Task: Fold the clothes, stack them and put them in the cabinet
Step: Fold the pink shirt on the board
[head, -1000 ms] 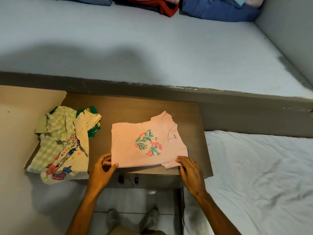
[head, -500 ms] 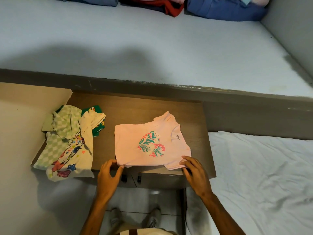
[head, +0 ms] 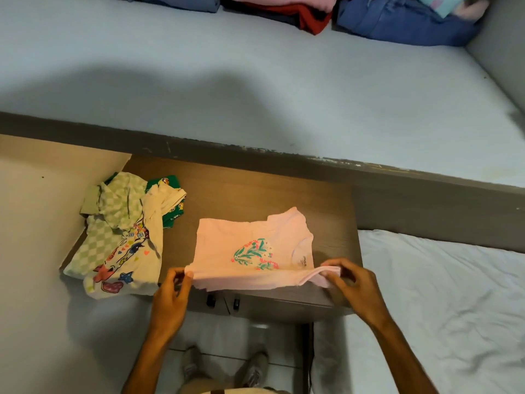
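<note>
Pink cotton, with a green and pink flower print, makes the small t-shirt (head: 250, 251) that lies on the brown wooden cabinet top (head: 255, 191). Its near edge is lifted off the wood. The left hand (head: 170, 297) pinches the near left corner between thumb and fingers, and the right hand (head: 352, 285) pinches the near right corner by the sleeve in the same way. The far part of the shirt rests flat on the top. To the left, well apart from it, lies a loose pile of clothes (head: 125, 237), with a cream printed shirt over a green checked one. Along the far edge of the grey mattress (head: 255, 89) there are folded clothes (head: 312, 12) in blue, red and pink.
</note>
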